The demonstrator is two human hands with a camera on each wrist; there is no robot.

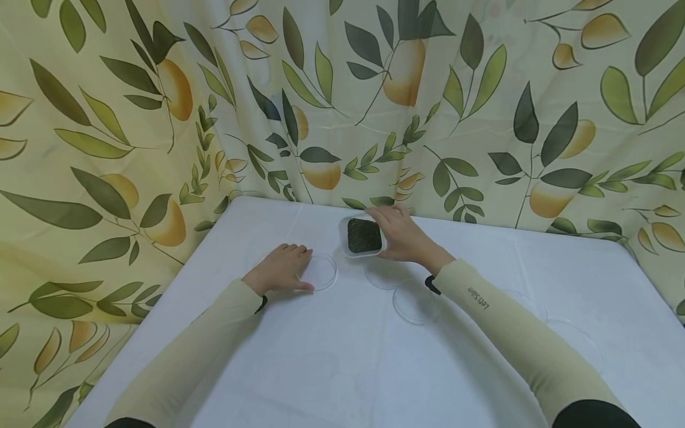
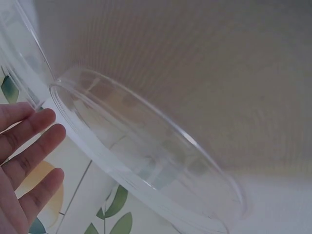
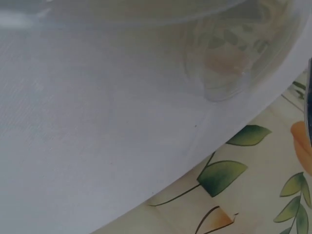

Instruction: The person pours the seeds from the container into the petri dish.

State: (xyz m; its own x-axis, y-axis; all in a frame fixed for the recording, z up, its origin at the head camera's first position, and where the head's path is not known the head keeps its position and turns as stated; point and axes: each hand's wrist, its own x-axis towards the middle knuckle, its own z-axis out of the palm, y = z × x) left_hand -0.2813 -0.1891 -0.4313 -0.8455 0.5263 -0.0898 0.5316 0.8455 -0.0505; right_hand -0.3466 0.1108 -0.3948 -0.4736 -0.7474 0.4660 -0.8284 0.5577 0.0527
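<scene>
My right hand (image 1: 398, 235) grips the right side of a small whitish plastic tray (image 1: 346, 249) that holds dark green seaweed (image 1: 364, 235), near the table's back edge. Left of it, my left hand (image 1: 280, 268) reaches to a clear round dish (image 1: 322, 273), thumb and fingers spread at its left side. In the left wrist view the fingers (image 2: 29, 151) are nearly straight, the tips right at the rim of a clear dish (image 2: 24, 53). Another clear dish (image 2: 146, 131) fills the middle of that view. My right hand is outside the right wrist view.
More clear round dishes (image 1: 416, 303) lie on the white-covered table (image 1: 326, 368), near and beyond my right forearm. One clear dish (image 3: 226, 73) shows in the right wrist view. A curtain (image 1: 342, 137) with leaves and fruit hangs behind the table.
</scene>
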